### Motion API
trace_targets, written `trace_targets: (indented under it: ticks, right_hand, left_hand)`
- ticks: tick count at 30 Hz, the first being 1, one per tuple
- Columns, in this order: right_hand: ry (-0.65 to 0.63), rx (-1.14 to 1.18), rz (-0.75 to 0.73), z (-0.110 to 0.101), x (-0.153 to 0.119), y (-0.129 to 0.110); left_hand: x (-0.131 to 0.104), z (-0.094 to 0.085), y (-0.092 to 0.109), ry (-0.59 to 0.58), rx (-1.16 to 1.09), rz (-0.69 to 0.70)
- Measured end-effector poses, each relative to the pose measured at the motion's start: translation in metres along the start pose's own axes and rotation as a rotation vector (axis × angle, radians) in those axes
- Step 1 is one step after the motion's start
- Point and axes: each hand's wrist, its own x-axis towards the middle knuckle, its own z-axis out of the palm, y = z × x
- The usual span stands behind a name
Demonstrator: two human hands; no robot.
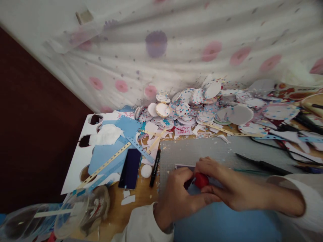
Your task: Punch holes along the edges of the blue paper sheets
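My right hand (227,185) is closed on a small rounded red object (201,180), whose exact kind I cannot make out. From the other side my left hand (178,191) is curled against it, its thumb reaching under my right fingers. A dark patch shows between the left fingers and the red object. Below both hands spreads a smooth blue surface (224,222), blurred. The grey cutting mat (174,151) lies beneath and beyond them. Past my left hand are a black marker (154,168), a round white piece (146,171) and a dark phone (130,168).
A heap of round paper discs (184,109) with coloured dots runs along the curtain (176,67). At left lie blue paper (106,158) and punched strips (103,164). Clear plastic containers (73,215) stand front left. A black pen-like tool (262,164) and cable (282,148) are at right.
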Motion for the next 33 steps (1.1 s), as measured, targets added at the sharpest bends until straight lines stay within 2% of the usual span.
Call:
trace_targets:
  ticks: [3,6,11,15,20,25,28,33]
  right_hand:
    - [0.013,0.030,0.022,0.007,-0.001,0.007]
    - [-0.004,0.035,0.027,0.010,-0.001,0.007]
    - [-0.112,0.023,0.059,-0.001,-0.003,-0.003]
    - [-0.193,-0.006,0.119,-0.009,-0.007,-0.007]
    - [-0.216,-0.023,0.175,-0.008,-0.012,-0.007]
    - [-0.190,-0.019,0.149,0.000,-0.012,-0.006]
    - [-0.175,-0.047,0.128,0.002,-0.011,-0.006]
    - [-0.176,-0.063,0.061,0.005,-0.009,-0.010]
  left_hand:
    - [-0.002,0.003,-0.003,0.007,-0.011,-0.049]
    - [-0.009,0.000,0.000,-0.009,0.072,-0.163]
    - [-0.024,-0.008,0.003,-0.060,0.161,-0.306]
    - [-0.030,-0.009,-0.001,-0.035,0.165,-0.389]
    - [-0.030,-0.006,-0.004,0.002,0.122,-0.393]
    - [-0.031,-0.007,-0.004,-0.003,0.142,-0.402]
    - [-0.032,-0.012,-0.001,-0.053,0.166,-0.374]
    - [-0.026,-0.017,0.005,-0.162,0.113,-0.249]
